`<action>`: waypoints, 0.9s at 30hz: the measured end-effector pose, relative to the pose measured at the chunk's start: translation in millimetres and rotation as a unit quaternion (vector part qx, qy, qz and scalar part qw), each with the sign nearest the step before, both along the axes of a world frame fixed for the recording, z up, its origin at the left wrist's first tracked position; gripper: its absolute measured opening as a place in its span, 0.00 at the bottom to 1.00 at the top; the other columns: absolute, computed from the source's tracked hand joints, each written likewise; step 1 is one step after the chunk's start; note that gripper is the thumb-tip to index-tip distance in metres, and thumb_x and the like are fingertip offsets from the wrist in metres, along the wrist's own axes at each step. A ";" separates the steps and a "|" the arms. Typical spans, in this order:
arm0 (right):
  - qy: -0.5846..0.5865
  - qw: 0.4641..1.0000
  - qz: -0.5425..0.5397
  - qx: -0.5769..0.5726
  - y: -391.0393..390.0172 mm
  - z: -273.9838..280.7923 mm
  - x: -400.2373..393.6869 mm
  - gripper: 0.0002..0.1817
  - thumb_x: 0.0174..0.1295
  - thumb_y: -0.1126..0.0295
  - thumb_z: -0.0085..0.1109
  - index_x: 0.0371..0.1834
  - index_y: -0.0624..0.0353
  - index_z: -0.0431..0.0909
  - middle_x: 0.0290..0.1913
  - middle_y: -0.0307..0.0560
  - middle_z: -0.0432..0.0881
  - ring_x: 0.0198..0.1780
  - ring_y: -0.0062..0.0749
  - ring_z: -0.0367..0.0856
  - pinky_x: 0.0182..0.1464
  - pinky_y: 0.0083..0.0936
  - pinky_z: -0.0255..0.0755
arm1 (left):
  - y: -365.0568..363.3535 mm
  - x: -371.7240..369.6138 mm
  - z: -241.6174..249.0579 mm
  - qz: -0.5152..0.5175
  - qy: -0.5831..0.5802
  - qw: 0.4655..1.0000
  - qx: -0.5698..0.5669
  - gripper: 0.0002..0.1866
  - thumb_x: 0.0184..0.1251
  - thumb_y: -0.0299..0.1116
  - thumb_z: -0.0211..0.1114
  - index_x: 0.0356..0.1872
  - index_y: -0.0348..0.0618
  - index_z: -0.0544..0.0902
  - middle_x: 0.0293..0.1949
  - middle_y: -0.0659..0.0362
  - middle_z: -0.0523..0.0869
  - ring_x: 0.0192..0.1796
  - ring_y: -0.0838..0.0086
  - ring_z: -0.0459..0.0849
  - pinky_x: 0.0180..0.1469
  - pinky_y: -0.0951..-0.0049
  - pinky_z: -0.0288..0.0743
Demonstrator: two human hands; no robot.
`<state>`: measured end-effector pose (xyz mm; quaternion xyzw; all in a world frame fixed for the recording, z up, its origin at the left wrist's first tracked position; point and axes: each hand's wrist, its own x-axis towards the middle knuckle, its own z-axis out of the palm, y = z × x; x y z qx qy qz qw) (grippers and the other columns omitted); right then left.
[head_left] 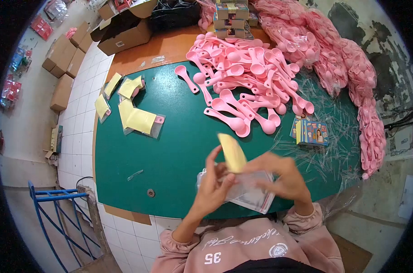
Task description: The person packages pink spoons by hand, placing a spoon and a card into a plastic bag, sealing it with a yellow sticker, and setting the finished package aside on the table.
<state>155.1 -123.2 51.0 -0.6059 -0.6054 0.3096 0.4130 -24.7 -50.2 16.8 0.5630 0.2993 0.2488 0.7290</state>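
A yellow card [232, 154] stands tilted above the near part of the green table, with my left hand [211, 185] closed on its lower end. My right hand [281, 175] is at the card's right side, its bent fingers blurred by motion; I cannot tell what they grip. Under both hands lie clear plastic bags [261, 200], partly hidden by them. Ahead is a large heap of pink measuring spoons [256, 68]. To the right sits a small stack of printed cards [313, 132]. Several bagged spoons with yellow cards [142, 121] lie at the left.
The green tabletop [170, 154] carries loose plastic scraps [302, 164] at the right and a small round metal piece [151, 193] at the left. Big bags of pink spoons [324, 54] line the right edge. Card bundles [231, 20] and an open carton [124, 38] stand behind.
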 end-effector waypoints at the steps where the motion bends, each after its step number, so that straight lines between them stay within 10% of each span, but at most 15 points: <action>1: -0.014 0.989 0.144 0.037 1.4 0.3 -1.1 0.16 0.50 0.68 0.64 0.43 0.61 0.78 0.42 0.51 0.79 0.43 0.31 0.78 0.43 0.23 0.72 | -5.2 5.1 -17.6 0.021 -0.039 0.999 0.010 0.33 0.66 0.27 0.53 0.67 0.41 0.46 0.47 0.55 0.74 0.35 0.80 0.76 0.35 0.82 0.71; 3: -0.026 0.983 0.181 0.027 1.7 -6.2 0.5 0.22 0.51 0.66 0.64 0.49 0.60 0.74 0.48 0.49 0.76 0.48 0.33 0.75 0.46 0.28 0.72 | -5.3 -1.1 -24.8 0.006 0.037 0.998 -0.058 0.34 0.65 0.24 0.50 0.68 0.42 0.44 0.49 0.57 0.72 0.28 0.86 0.70 0.27 0.86 0.64; 6: 0.069 0.985 -0.139 -0.069 3.3 -23.0 -0.9 0.30 0.54 0.68 0.62 0.60 0.59 0.62 0.49 0.51 0.75 0.46 0.34 0.76 0.43 0.28 0.73 | -6.5 -4.4 -28.6 -0.008 -0.045 0.984 -0.172 0.35 0.63 0.21 0.48 0.69 0.43 0.42 0.49 0.58 0.72 0.25 0.89 0.65 0.21 0.87 0.58; 7: 0.070 0.985 -0.139 -0.069 2.4 -27.8 -3.0 0.30 0.54 0.68 0.62 0.60 0.59 0.62 0.49 0.51 0.75 0.46 0.34 0.76 0.43 0.28 0.73 | -8.4 -4.4 -25.5 -0.009 -0.045 0.984 -0.172 0.35 0.63 0.21 0.48 0.69 0.43 0.42 0.49 0.58 0.72 0.25 0.89 0.65 0.21 0.87 0.58; 9: 0.305 0.930 -0.117 -0.166 1.9 -33.3 -7.6 0.33 0.56 0.71 0.60 0.63 0.58 0.55 0.47 0.52 0.75 0.44 0.29 0.76 0.40 0.24 0.74 | -14.3 -1.7 -13.9 -0.028 -0.041 0.967 -0.251 0.38 0.58 0.19 0.45 0.70 0.44 0.41 0.63 0.49 0.62 0.58 0.70 0.71 0.59 0.76 0.63; 13: 0.368 0.907 -0.156 -0.130 6.4 -31.2 -10.2 0.35 0.56 0.76 0.57 0.66 0.58 0.51 0.41 0.48 0.77 0.41 0.23 0.76 0.39 0.20 0.73 | -18.4 -12.2 -11.2 -0.129 0.075 0.985 -0.093 0.42 0.61 0.18 0.49 0.69 0.50 0.33 0.55 0.53 0.71 0.42 0.81 0.77 0.36 0.85 0.73; 20: 0.359 0.913 -0.154 -0.116 11.4 -45.6 2.2 0.33 0.56 0.80 0.53 0.66 0.59 0.52 0.41 0.48 0.77 0.41 0.22 0.76 0.45 0.17 0.71 | -39.6 -24.9 -5.4 -0.124 -0.052 0.947 -0.291 0.41 0.65 0.21 0.51 0.69 0.52 0.32 0.52 0.47 0.75 0.53 0.67 0.77 0.49 0.72 0.76; 23: 0.377 0.909 -0.151 -0.095 10.8 -45.0 3.8 0.32 0.57 0.81 0.52 0.65 0.60 0.53 0.43 0.48 0.76 0.42 0.23 0.76 0.46 0.19 0.71 | -47.1 -30.0 -9.9 -0.112 -0.034 0.950 -0.288 0.39 0.66 0.22 0.51 0.69 0.48 0.34 0.53 0.46 0.74 0.56 0.66 0.75 0.50 0.73 0.75; 27: 0.365 0.915 -0.140 -0.100 9.6 -40.8 -6.8 0.32 0.57 0.82 0.51 0.65 0.60 0.52 0.46 0.51 0.75 0.47 0.25 0.75 0.48 0.20 0.70 | -50.6 -18.4 -15.5 -0.125 0.033 0.975 -0.182 0.19 0.69 0.27 0.49 0.58 0.30 0.62 0.47 0.45 0.79 0.49 0.68 0.80 0.48 0.75 0.76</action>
